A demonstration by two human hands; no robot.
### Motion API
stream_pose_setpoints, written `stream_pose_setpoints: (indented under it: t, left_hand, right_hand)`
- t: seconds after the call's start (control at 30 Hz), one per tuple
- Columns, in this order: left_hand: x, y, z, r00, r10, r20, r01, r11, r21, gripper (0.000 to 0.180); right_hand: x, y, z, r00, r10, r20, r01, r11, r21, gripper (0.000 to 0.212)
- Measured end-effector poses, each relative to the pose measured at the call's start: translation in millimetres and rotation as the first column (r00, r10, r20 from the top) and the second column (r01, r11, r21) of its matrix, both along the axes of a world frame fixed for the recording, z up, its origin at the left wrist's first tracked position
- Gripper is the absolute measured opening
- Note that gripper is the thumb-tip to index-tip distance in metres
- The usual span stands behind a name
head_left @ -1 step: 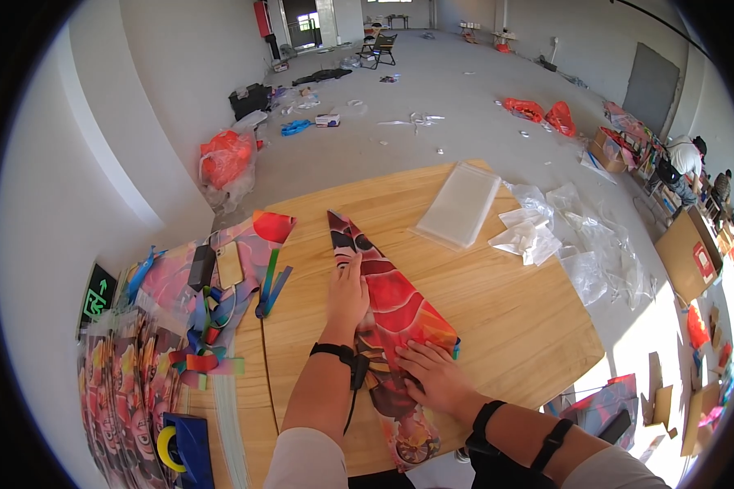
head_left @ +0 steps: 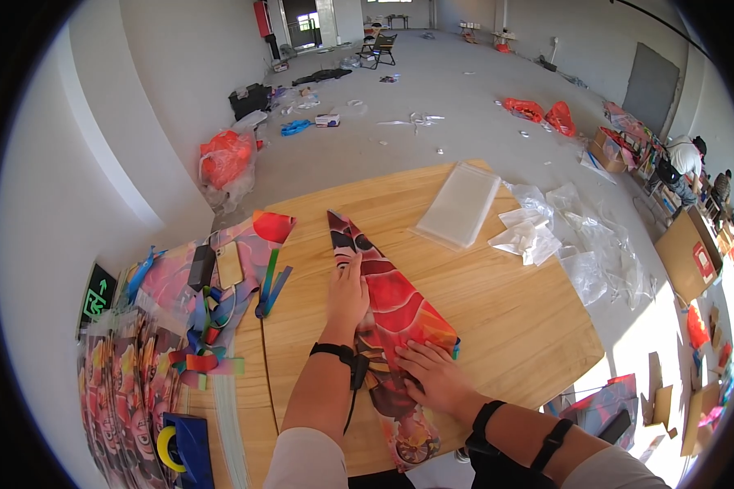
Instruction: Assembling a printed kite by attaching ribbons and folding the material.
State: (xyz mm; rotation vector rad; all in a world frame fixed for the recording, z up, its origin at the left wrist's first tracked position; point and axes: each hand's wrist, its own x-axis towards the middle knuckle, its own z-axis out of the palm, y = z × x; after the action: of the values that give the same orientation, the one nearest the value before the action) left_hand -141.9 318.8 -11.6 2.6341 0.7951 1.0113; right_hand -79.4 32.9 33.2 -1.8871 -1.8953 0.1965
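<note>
A long printed sheet (head_left: pixel 404 301), red, black and orange and folded to a narrow pointed shape, lies on the wooden table (head_left: pixel 497 326) in front of me. Its tip points away from me, and its lower end reaches the near table edge. My left hand (head_left: pixel 348 295) rests on its upper left edge, fingers stretched forward. Lower down, my right hand (head_left: pixel 432 376) presses flat on its right part with the fingers spread. A bit of blue-green shows at the sheet's right corner. Left of it lie loose multicoloured ribbons (head_left: pixel 275 291).
Clear plastic sleeves (head_left: pixel 461 205) lie at the far right of the table, beside crumpled clear wrapping (head_left: pixel 530 232). To the left are a phone (head_left: pixel 230 264), a black box (head_left: pixel 202 267), a pile of printed sheets (head_left: pixel 130 383) and yellow tape (head_left: pixel 167 448). A person (head_left: pixel 683 159) bends over at far right.
</note>
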Motion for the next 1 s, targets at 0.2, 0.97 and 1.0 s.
stream_pose_setpoints:
  t: [0.2,0.97,1.0]
  left_hand:
    - [-0.5,-2.5,4.8,0.995,0.015,-0.095,-0.024,0.995,-0.092,0.058]
    - [7.2,2.0,-10.4,0.993,0.054,-0.100,-0.041,0.991,0.131,0.048]
    - [7.5,2.5,-10.3,0.993,0.046,-0.106,-0.033,0.991,0.127,0.048]
  right_hand:
    - [0.4,0.7,-0.3,1.000,0.010,0.015,-0.010,1.000,0.015,0.050]
    - [-0.6,1.4,-4.1,0.999,-0.007,0.031,0.004,0.995,0.099,0.044]
    - [-0.6,0.8,-5.2,1.000,-0.015,0.026,0.012,0.995,0.094,0.044]
